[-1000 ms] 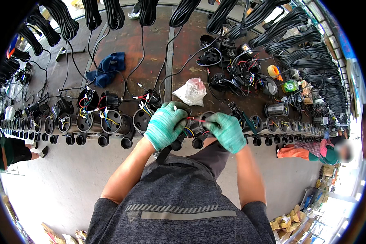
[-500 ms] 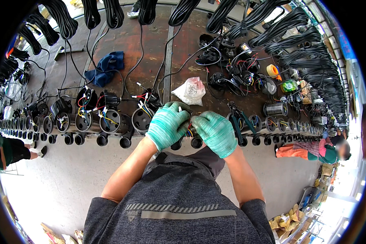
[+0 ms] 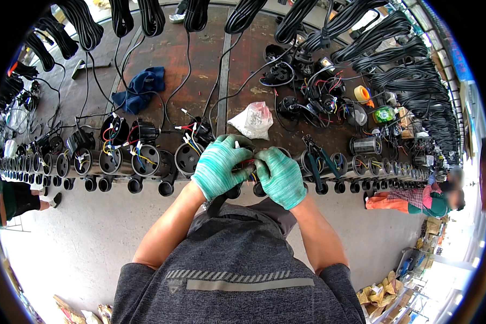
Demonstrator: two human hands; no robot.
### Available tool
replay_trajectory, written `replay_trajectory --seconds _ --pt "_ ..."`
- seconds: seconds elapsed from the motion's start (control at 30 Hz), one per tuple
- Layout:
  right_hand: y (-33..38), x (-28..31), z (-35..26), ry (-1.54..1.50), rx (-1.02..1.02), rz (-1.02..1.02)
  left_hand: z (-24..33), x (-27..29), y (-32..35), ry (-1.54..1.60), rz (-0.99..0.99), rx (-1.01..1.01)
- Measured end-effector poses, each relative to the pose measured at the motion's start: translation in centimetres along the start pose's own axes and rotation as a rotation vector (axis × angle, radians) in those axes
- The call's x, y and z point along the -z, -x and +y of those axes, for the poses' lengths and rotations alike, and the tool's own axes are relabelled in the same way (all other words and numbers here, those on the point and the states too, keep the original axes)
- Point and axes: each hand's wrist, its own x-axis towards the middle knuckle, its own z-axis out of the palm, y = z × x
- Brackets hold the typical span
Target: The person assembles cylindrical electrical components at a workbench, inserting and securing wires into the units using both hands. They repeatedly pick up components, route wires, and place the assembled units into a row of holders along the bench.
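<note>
My left hand (image 3: 220,167), in a green striped glove, is closed with its thumb and fingers pinching a red wire (image 3: 247,161). A small white connector (image 3: 237,144) shows by its fingertips. My right hand (image 3: 281,179), gloved alike, pinches toward the same wire from the other side, the fingertips almost meeting. Below them hang blue and yellow wires (image 3: 254,177), partly covered by the gloves. The housing behind my hands is mostly hidden. Just left of my left hand lies an open round metal housing (image 3: 188,162); black-handled pliers (image 3: 323,160) rest to the right of my right hand.
A bag of small white parts (image 3: 252,122) sits beyond my hands. Round housings line the bench edge. A blue cloth (image 3: 141,90), a yellow tape roll (image 3: 363,95) and wired black parts (image 3: 291,107) lie farther back. Coiled black cables (image 3: 242,17) hang above. Another person (image 3: 416,197) is at right.
My right hand has shifted slightly left and up, closer to my left hand. The red wire now shows more plainly between the fingertips. My left hand stays nearly in place.
</note>
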Motion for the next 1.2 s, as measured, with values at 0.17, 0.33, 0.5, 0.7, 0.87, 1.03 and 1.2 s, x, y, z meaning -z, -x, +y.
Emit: replay_trajectory --seconds 0.17,0.33,0.5,0.7,0.87,1.03,1.2 --pt "0.0 -0.9 -0.2 -0.15 -0.11 0.007 -0.6 -0.3 0.2 0.028 0.017 -0.018" --pt "-0.1 -0.7 0.4 -1.168 -1.08 -0.258 -0.9 -0.4 0.3 0.019 0.039 -0.063" --pt "0.7 0.0 0.1 -0.335 -0.262 -0.003 -1.3 0.3 0.6 0.093 0.029 -0.062" --pt "-0.2 0.8 1.2 0.143 0.301 -0.033 -1.1 0.1 0.5 0.099 0.052 -0.083" --pt "-0.2 0.3 0.6 -0.327 -0.15 -0.155 -1.2 0.1 0.5 0.084 0.018 -0.071" --pt "0.5 -0.6 -0.9 -1.159 -1.046 -0.202 -1.1 0.2 0.8 0.079 0.018 -0.063" --pt "0.8 0.4 -0.5 -0.442 -0.286 -0.029 -1.2 0.4 0.6 0.109 0.034 -0.075"
